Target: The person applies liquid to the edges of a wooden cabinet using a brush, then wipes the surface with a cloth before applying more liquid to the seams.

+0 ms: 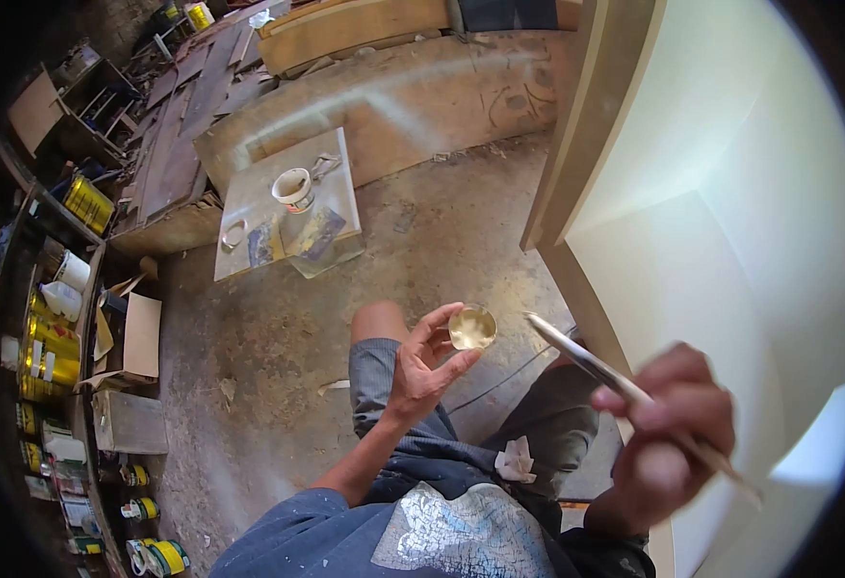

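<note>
In the head view, my left hand (429, 363) grips a small round cup (472, 328) from its left side, fingers and thumb around the rim. Pale cream-coloured paint or paste lies inside the cup. My right hand (673, 433), slightly blurred, is closed around a thin paintbrush (591, 364). The brush slants up and left, its tip to the right of the cup and apart from it. Close by on the right stands a cream-white panelled piece (673, 260) with a brown wooden edge.
A low board-topped stand (283, 183) holds a white tub (292, 188), a tape-like ring (234, 234) and sanding-sheet-like pieces (316, 234). Shelves with yellow cans (52, 352) line the left. An open cardboard box (141, 332) sits beside them. A dark cable (504, 379) crosses the floor.
</note>
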`<move>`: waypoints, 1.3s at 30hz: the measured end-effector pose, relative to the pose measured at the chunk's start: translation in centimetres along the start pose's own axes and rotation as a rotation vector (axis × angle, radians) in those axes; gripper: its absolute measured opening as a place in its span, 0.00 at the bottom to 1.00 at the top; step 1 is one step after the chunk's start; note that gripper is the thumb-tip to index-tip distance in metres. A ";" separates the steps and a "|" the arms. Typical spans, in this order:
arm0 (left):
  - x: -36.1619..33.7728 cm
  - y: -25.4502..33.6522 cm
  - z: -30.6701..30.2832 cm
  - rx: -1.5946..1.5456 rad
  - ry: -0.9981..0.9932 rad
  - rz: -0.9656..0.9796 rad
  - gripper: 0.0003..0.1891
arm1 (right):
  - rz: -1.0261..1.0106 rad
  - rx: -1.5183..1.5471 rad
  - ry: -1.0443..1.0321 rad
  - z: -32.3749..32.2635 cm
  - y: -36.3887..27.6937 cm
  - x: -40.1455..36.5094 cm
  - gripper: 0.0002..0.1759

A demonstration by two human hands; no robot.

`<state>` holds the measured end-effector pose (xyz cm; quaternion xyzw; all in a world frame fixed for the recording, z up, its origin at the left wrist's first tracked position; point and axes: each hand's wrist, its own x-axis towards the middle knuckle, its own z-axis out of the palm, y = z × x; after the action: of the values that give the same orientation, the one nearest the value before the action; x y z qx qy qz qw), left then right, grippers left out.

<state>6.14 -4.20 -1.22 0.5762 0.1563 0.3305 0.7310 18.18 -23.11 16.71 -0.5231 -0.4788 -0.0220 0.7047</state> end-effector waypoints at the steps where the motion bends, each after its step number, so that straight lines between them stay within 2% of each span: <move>1: -0.1 0.0 0.1 -0.014 -0.002 -0.004 0.33 | -0.077 -0.020 -0.024 0.2 -1.1 0.5 0.23; 2: -0.2 0.3 0.1 0.137 0.005 -0.011 0.33 | -0.107 -0.024 -0.069 0.4 -2.4 1.2 0.27; 4: -0.3 -0.8 0.1 0.025 0.016 -0.004 0.33 | -0.129 0.018 -0.197 0.4 -3.9 2.4 0.35; 5: -0.4 -1.2 0.1 0.001 0.013 0.013 0.33 | -0.219 0.106 -0.347 -0.3 -3.7 3.3 0.42; 7: -0.6 -1.0 0.0 0.063 0.013 -0.027 0.34 | -0.069 -0.013 -0.107 0.3 -3.7 1.7 0.36; 10: -0.8 -0.5 0.1 -0.030 0.006 -0.059 0.34 | 0.058 -0.065 0.052 0.5 -3.7 1.3 0.35; 13: -0.9 -0.8 0.0 -0.039 -0.010 -0.060 0.34 | -0.017 0.078 -0.058 -0.1 -2.8 1.5 0.42; 18: -0.7 -1.0 -0.4 0.005 0.001 -0.090 0.35 | -0.267 0.318 -0.318 0.5 -1.6 4.8 0.48; 20: -0.9 -1.1 -0.3 0.004 0.003 -0.106 0.35 | -0.196 0.246 -0.215 0.7 -2.1 4.2 0.47; 21: -0.9 -1.0 -0.2 0.010 0.011 -0.105 0.35 | -0.094 0.138 -0.070 1.7 -2.8 3.3 0.46; 24: -0.9 -0.9 -0.1 0.019 0.024 -0.117 0.35 | -0.209 -0.059 0.048 3.0 -1.5 4.9 0.35; 26: -0.7 -0.9 -0.5 0.030 0.026 -0.083 0.34 | -0.224 -0.069 0.173 3.5 -0.4 6.7 0.17; 27: -0.7 -0.9 -0.7 0.039 0.024 -0.064 0.34 | -0.220 0.028 0.220 3.4 0.5 7.8 0.07; 29: -0.8 -0.4 -1.1 0.039 0.055 -0.079 0.33 | -0.143 0.211 0.318 3.6 0.3 10.3 0.09; 33: -0.8 0.7 -2.1 0.029 0.086 -0.023 0.31 | -0.403 0.049 0.385 1.9 1.7 16.6 0.13; 39: -1.1 2.5 -2.7 0.095 0.133 0.022 0.31 | -0.509 0.238 0.468 -0.3 1.2 26.3 0.17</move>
<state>2.87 -2.65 0.20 0.5885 0.2137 0.3686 0.6871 33.24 -10.44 34.21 -0.2823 -0.4187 -0.2601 0.8230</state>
